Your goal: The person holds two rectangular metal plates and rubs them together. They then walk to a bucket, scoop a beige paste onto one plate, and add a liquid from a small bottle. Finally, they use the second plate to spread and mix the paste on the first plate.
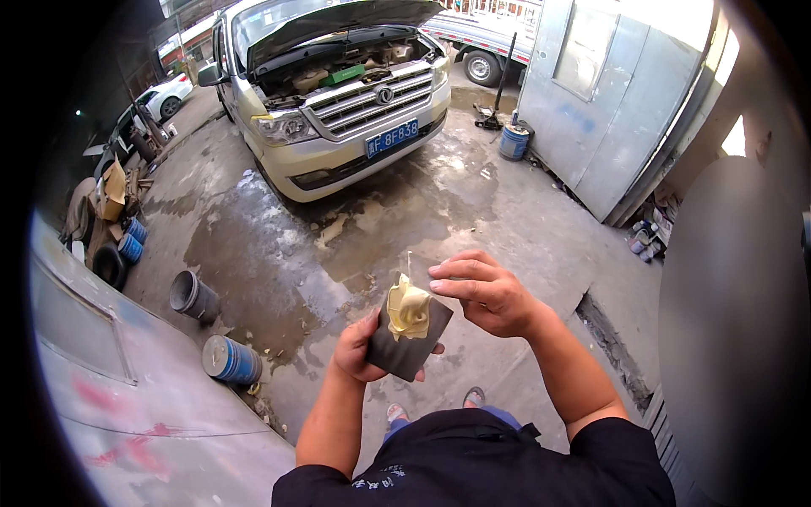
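Observation:
My left hand [358, 346] grips a dark, flat, roughly square board [404, 358] from its left side, with fingertips showing beneath its right edge. A thick mound of pale yellow paste [408, 311] lies on the board, and a thin pale strand stands up from its top. Just right of the paste, my right hand [483, 291] hovers with its fingers stretched to the left and partly apart. No object shows in that hand, though its thumb is mostly hidden.
Ahead stands a light-coloured van [338, 110] with its hood raised. A dark bucket [193, 296] and a blue-and-white bucket [231, 360] sit at the left, beside a painted metal panel [160, 422]. Another blue bucket [514, 142] stands near the metal door [604, 110]. A broken floor channel [612, 346] runs at the right.

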Available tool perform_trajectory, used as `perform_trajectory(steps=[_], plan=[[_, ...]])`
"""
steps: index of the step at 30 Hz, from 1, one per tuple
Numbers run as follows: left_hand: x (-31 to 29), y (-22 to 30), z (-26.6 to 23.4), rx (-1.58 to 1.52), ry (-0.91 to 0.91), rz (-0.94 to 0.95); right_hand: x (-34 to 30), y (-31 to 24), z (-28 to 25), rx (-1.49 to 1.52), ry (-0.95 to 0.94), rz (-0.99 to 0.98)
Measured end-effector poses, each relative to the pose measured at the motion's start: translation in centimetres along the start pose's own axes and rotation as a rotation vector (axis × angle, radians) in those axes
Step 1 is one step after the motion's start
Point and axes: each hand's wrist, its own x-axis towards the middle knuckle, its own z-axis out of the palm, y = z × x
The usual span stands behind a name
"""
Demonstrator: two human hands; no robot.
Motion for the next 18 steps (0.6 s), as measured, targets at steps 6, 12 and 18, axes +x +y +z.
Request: perform_trajectory(steps=[6, 12, 18], plan=[[1.6, 0.2, 2.2, 0.289, 0.269, 0.257, -5.3, 0.8, 0.3, 0.842, 0.333, 0.606], [3.1, -2.3, -0.2, 0.787, 0.407, 0.496, -5.7, -0.5, 5.3, 1.191, 0.209, 0.892], [1.7, -1.0, -1.4, 1.376, 0.445, 0.234, -2.0, 0.9, 0.9, 1.363, 0.353, 0.689]])
